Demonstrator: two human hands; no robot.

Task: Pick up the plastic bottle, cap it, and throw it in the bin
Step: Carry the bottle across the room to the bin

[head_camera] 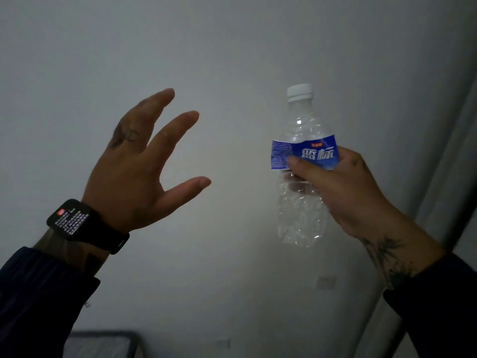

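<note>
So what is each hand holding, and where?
The right hand holds the plastic bottle around its middle, at the blue label. The left hand is open and empty.

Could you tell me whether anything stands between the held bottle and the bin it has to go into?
That cannot be judged: no bin is recognisable in view. The right hand holds the capped plastic bottle upright before a bare wall; the left hand is open, apart from it.

Clear bottle (302,202), white cap (300,91), blue label (304,153), black watch (74,223).
</note>
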